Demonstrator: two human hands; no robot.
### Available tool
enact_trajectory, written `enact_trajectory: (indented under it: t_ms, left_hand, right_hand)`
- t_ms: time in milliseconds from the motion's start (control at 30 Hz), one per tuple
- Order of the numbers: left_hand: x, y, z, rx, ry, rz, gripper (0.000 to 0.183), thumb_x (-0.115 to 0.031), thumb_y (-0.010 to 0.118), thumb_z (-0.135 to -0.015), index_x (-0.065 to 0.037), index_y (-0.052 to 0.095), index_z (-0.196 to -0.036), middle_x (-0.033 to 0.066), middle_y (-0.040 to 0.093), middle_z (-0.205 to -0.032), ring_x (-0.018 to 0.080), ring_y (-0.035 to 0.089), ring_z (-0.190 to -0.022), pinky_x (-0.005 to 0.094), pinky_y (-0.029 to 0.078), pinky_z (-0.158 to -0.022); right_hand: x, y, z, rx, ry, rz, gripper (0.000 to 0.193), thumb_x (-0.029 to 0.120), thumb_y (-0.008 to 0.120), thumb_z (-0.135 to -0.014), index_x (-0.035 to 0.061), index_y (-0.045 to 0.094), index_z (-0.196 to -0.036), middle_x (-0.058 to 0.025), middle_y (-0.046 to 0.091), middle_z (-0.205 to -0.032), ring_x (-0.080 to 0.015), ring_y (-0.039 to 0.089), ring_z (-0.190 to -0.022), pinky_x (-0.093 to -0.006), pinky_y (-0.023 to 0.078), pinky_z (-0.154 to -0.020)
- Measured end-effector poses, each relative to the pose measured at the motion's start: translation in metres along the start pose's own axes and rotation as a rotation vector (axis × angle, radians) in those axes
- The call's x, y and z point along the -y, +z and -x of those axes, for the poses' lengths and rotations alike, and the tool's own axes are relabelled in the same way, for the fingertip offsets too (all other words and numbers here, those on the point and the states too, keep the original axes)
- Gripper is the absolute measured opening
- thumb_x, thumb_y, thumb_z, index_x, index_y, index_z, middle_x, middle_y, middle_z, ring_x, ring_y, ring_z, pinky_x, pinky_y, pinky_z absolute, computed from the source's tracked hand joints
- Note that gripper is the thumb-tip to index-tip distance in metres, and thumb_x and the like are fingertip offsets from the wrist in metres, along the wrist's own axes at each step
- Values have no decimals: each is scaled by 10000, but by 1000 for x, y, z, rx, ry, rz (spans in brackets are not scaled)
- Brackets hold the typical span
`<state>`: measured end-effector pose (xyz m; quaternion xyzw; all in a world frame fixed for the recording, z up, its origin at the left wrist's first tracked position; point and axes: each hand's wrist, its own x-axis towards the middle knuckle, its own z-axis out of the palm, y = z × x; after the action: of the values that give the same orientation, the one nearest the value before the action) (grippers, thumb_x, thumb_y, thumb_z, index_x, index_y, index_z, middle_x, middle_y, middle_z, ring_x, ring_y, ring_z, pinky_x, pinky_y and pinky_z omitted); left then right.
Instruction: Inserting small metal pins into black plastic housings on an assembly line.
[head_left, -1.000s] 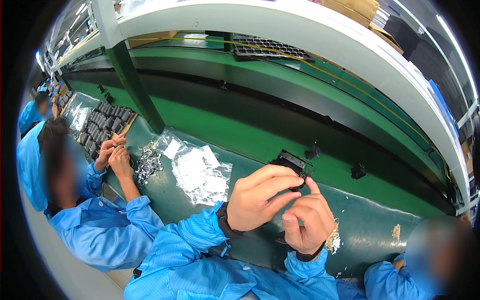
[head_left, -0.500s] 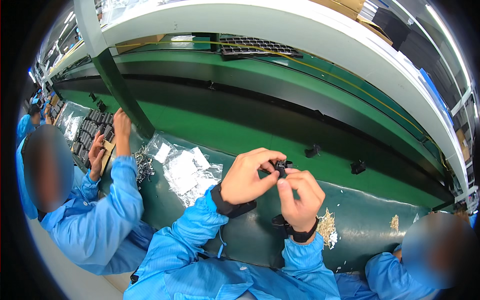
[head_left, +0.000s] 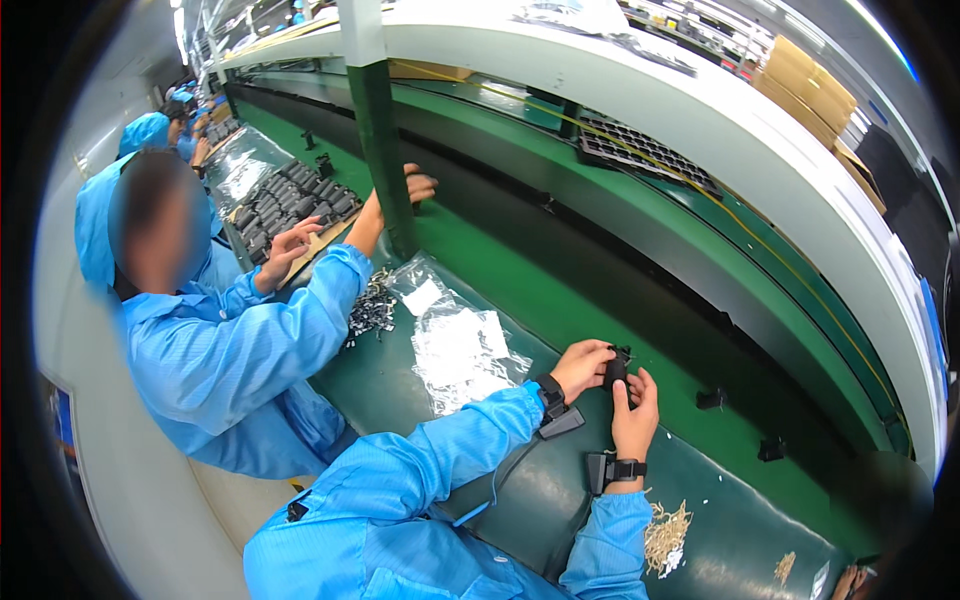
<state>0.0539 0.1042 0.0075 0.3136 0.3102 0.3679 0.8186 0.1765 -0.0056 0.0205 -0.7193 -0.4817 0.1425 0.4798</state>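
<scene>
A small black plastic part is held between my two hands above the front edge of the green conveyor belt. My left hand pinches its upper left side. My right hand has thumb and fingers closed round its lower right side. The part looks upright, with thin bits sticking out at its top; finer detail is too small to tell. Below my right wrist lies a pile of tan strips on the dark green table. Clear plastic bags with white pieces lie to the left of my hands.
Loose black parts sit on the belt. At left, a co-worker reaches past a green post beside rows of black parts. Small dark and white pieces lie near. A white shelf spans above.
The view has swung left, so things sit further right. My hands still hold the black part, now seen more upright. The co-worker's far hand has reached out beyond the post over the belt.
</scene>
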Motion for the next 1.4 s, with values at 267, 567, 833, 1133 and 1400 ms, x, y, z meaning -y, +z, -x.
enact_trajectory:
  t_ms: [267, 567, 833, 1133, 1400]
  left_hand:
    - [5, -3, 1, 57, 33, -5, 344, -130, 586, -1018, -42, 546, -1348, 108, 667, -1194, 212, 707, -1043, 368, 589, -900]
    - [-2, 3, -5, 46, 69, 147, 308, -90, 538, -1016, -69, 576, -1321, 103, 659, -1122, 221, 697, -1004, 396, 613, -857]
    - [-1, 1, -1, 58, 75, 89, 291, -120, 503, -1038, -51, 570, -1313, 98, 668, -1139, 200, 691, -1047, 382, 601, -875]
    - [19, -7, -13, 44, 147, -67, 293, -177, 563, -1056, -74, 578, -1330, 98, 647, -1168, 199, 682, -1046, 353, 595, -875]
    - [40, -2, -11, -71, 330, -15, 293, -197, 564, -1068, -77, 578, -1335, 40, 657, -1083, 129, 654, -979, 287, 561, -818]
  right_hand:
    - [0, 0, 2, 36, 11, -22, 525, 203, 790, -893, 28, 612, -1355, -149, 708, -1227, -281, 659, -1094, -396, 515, -978]
    - [-25, 3, -9, -126, 93, -287, 365, 140, 728, -951, -34, 642, -1261, -146, 719, -1096, -192, 701, -925, -315, 566, -846]
    - [-8, -2, -5, -91, 46, -102, 293, 141, 733, -923, -11, 692, -1170, -142, 738, -1028, -217, 721, -895, -347, 569, -838]
    - [-22, 0, -3, 37, -30, -34, 371, 202, 725, -942, 38, 686, -1272, -171, 727, -1107, -274, 716, -993, -384, 558, -899]
    - [-5, -3, 0, 90, -51, -5, 576, 112, 819, -825, 50, 627, -1364, -159, 678, -1217, -281, 650, -1085, -397, 513, -975]
